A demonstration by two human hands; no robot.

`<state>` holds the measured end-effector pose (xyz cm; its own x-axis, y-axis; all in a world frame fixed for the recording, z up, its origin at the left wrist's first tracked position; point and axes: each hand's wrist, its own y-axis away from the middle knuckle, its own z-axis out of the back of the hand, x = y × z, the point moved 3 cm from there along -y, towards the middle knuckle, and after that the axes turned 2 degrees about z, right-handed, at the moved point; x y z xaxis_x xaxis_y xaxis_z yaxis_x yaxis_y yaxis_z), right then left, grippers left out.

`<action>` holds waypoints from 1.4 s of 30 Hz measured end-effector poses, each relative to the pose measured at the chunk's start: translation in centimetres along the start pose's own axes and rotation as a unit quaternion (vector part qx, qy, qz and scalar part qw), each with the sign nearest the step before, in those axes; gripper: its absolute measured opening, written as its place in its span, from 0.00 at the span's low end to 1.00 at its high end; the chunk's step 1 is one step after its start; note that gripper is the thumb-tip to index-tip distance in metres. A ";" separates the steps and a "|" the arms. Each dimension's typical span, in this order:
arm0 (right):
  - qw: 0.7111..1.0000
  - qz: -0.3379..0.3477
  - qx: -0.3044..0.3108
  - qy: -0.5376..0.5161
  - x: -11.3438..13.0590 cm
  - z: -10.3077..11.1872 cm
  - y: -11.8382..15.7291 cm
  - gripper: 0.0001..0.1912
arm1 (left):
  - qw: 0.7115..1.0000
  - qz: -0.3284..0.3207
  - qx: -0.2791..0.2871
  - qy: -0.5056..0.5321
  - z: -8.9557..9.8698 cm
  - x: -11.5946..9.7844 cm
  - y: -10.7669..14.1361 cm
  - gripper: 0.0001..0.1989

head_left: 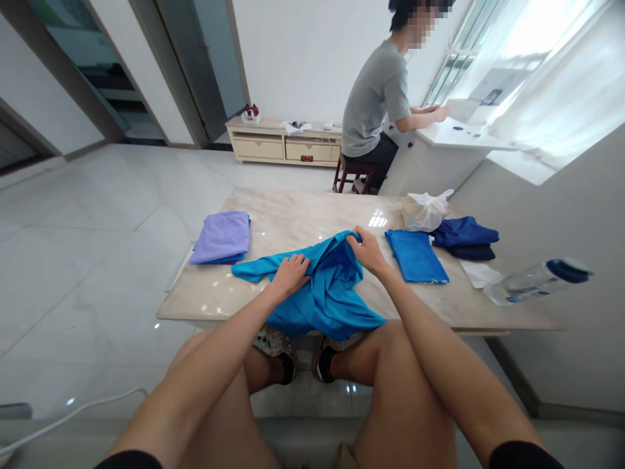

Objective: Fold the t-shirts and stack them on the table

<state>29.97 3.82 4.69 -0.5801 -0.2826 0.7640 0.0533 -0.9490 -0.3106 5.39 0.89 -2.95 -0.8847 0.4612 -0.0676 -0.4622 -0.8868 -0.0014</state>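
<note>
A crumpled turquoise cloth (319,296) lies over the near edge of the marble-topped table (293,215), its lower part hanging toward my knees. My right hand (366,249) is closed on the cloth's upper right edge, thumb and fingers pinching it. On the cloth's left part rests my left hand (291,273), palm down with its fingers on the fabric. A narrow strip of the cloth extends left past that hand. To the left sits a folded lavender cloth (222,236) on darker pieces. A folded blue cloth (416,256) lies to the right.
At the table's right are a white plastic bag (426,210), dark blue folded cloth (463,233), white paper (478,273) and a clear bottle (537,281) with a blue lid. Beyond, a person (375,98) sits on a stool at a white desk. A low cabinet (258,144) stands behind.
</note>
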 end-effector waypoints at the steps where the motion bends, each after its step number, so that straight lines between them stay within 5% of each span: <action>1: 1.000 0.000 -0.004 -0.006 0.5 0.1 0.1 0.13 | 1.000 0.012 -0.006 0.012 0.1 0.0 -0.1 0.18; 9: 0.996 0.012 -0.049 -0.067 4.9 0.9 1.3 0.20 | 0.990 0.079 -0.076 0.085 1.7 0.3 -0.6 0.31; 12: 0.995 0.031 -0.054 -0.084 5.8 0.7 1.6 0.19 | 0.989 0.099 -0.083 0.078 2.5 0.8 -0.8 0.26; 16: 0.994 0.016 -0.091 -0.066 4.7 0.7 1.1 0.18 | 0.974 0.151 -0.110 0.129 4.6 4.1 -1.1 0.11; 22: 0.988 -0.015 -0.153 -0.009 1.2 1.7 0.0 0.22 | 0.898 0.185 -0.199 0.346 7.3 8.1 -0.4 0.10; 30: 0.991 -0.002 -0.129 0.047 -0.1 2.0 0.0 0.23 | 0.837 0.147 -0.249 0.464 9.1 7.5 0.7 0.11; 38: 0.991 0.016 -0.120 0.062 0.4 2.7 0.5 0.19 | 0.867 0.144 -0.248 0.407 10.6 7.6 2.4 0.14; 42: 0.995 0.028 -0.070 0.058 0.1 2.3 0.4 0.21 | 0.836 0.162 -0.267 0.452 10.5 8.3 2.3 0.13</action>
<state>31.82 3.06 5.92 -0.6697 -0.3085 0.6755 -0.0212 -0.9013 -0.4326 -3.66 2.96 6.99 -0.4393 0.1977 -0.8763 0.0978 -0.9592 -0.2654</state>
